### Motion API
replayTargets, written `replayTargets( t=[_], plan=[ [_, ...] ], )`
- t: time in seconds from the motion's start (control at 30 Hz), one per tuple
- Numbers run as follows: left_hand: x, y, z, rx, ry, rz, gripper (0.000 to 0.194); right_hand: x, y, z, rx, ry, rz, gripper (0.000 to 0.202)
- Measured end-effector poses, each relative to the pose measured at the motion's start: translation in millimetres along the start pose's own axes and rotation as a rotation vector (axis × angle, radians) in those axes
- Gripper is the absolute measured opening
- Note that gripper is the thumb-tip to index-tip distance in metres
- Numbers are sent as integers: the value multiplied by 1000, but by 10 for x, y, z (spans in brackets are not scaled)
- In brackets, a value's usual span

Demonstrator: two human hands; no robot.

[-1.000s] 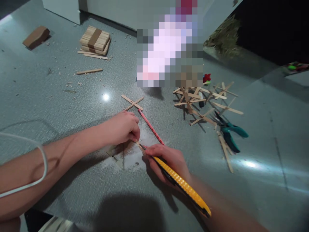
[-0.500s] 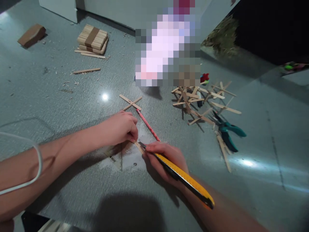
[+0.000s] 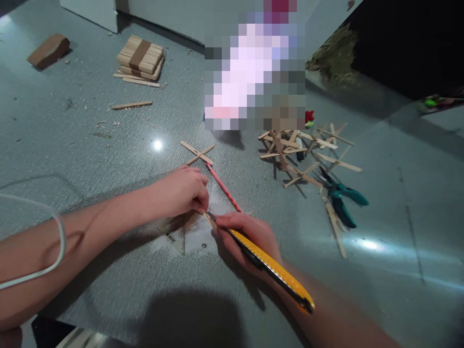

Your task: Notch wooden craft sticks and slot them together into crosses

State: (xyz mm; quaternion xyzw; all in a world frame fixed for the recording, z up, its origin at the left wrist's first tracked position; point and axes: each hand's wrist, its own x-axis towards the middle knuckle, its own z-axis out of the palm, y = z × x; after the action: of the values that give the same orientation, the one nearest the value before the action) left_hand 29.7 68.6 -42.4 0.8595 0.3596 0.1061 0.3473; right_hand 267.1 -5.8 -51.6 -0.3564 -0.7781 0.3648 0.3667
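My left hand (image 3: 190, 191) pinches the upper end of a small wooden stick (image 3: 208, 219), low over the table. In my right hand (image 3: 250, 239) is a yellow utility knife (image 3: 275, 268), its blade touching the stick close to my left fingertips. A red pencil (image 3: 223, 186) lies just beyond my hands. Past its far end rest two crossed sticks (image 3: 198, 152). Under and beside my left hand sits a clear set square (image 3: 173, 238) on a whitish patch.
At the right lie green-handled pliers (image 3: 340, 198) and a heap of joined craft sticks (image 3: 290, 145). A banded stack of sticks (image 3: 140, 57) and a brown block (image 3: 49, 50) are at the back left. A white cable (image 3: 60, 237) crosses my left forearm.
The knife's handle end has shifted slightly left, and its blade has moved a little up the stick toward my left fingers. My left hand keeps its pinch.
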Motion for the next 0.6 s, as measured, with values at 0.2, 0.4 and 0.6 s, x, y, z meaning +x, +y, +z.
replayTargets(
  t=[0.2,0.4,0.6],
  plan=[
    [4,4,-11,13,-4,3,13,38,-49,9,-7,-12,6,15],
    [-1,16,-22,28,-14,-13,12,42,-73,-13,9,-36,21,14],
    [2,29,-33,28,-27,-24,12,-8,-20,-22,49,-52,43,10]
  ],
)
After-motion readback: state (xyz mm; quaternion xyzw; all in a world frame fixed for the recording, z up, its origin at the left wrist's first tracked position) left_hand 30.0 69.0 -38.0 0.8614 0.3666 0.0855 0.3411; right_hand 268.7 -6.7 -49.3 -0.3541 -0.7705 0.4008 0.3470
